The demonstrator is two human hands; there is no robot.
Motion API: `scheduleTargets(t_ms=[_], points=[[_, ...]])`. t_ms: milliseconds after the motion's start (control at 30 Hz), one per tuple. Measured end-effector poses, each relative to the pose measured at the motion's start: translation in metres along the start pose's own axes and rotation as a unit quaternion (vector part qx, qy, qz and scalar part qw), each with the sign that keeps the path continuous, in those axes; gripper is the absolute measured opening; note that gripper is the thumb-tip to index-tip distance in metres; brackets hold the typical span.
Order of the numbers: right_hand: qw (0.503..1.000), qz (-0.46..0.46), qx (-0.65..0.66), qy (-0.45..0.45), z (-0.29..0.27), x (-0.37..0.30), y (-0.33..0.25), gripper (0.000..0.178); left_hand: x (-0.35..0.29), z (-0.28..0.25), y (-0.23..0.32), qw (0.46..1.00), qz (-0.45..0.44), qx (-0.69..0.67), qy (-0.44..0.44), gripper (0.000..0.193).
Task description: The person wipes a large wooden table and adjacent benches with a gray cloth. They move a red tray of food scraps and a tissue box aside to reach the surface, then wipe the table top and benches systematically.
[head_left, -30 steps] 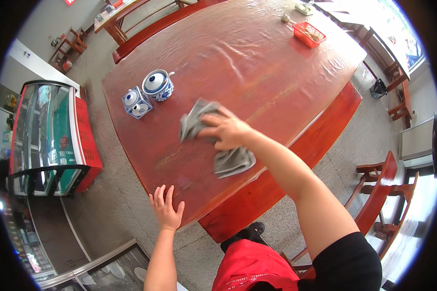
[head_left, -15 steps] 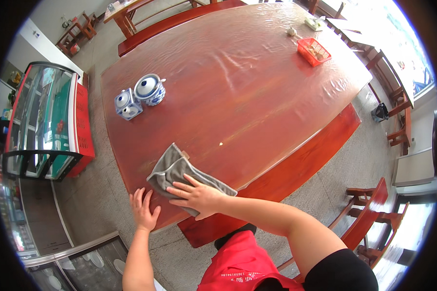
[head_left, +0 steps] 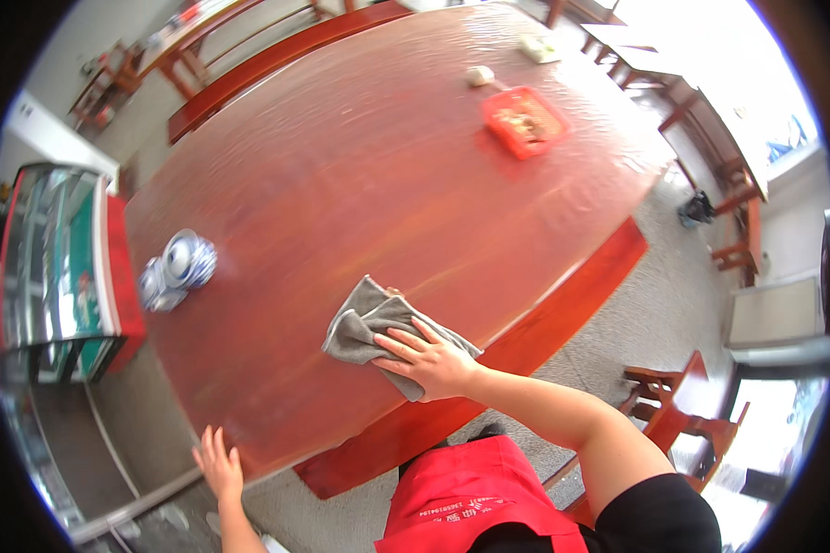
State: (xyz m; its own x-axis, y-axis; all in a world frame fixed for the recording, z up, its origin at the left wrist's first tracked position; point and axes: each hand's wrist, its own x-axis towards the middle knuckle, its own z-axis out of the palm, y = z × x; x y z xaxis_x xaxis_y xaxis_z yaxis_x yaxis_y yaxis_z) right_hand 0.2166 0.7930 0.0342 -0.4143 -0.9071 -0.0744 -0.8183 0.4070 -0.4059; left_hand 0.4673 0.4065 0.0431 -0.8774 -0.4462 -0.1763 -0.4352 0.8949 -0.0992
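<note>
My right hand [head_left: 427, 362] lies flat on a grey cloth [head_left: 364, 334] with pale edging, its fingers spread over the fabric. The cloth rests on the dark red wooden table [head_left: 304, 240], close to the near edge; its left side is crumpled and folded over. At the table's near left corner, my left hand [head_left: 219, 465] is open with its fingers apart and nothing in it. It sits well away from the cloth.
Two blue-and-white lidded jars [head_left: 189, 260] stand at the table's left. Farther off are a red plastic basket [head_left: 526, 122] with something pale inside and a small whitish object [head_left: 479, 76]. A red bench [head_left: 563, 300] runs along the near side; a glass display case [head_left: 60, 267] stands left.
My right hand has slid the cloth rightward along the table, away from my left hand. A small pale scrap no longer shows where the cloth now lies. The whole view has shifted.
</note>
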Motion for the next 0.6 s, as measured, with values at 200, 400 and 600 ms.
scheduleTargets(t_ms=[200,400,600], points=[[0.999,0.042,-0.002,0.027,-0.052,-0.089,0.133,0.083,0.018,-0.004,0.139,0.983,0.023,-0.059,0.173,0.038],[0.993,0.087,-0.077,0.027,-0.126,-0.206,0.311,0.074,0.061,-0.032,0.392,0.954,0.174,-0.169,0.178,0.034],[0.986,0.113,-0.120,-0.013,-0.191,-0.300,0.467,0.086,0.068,-0.060,0.574,0.944,0.230,-0.212,0.099,0.039]])
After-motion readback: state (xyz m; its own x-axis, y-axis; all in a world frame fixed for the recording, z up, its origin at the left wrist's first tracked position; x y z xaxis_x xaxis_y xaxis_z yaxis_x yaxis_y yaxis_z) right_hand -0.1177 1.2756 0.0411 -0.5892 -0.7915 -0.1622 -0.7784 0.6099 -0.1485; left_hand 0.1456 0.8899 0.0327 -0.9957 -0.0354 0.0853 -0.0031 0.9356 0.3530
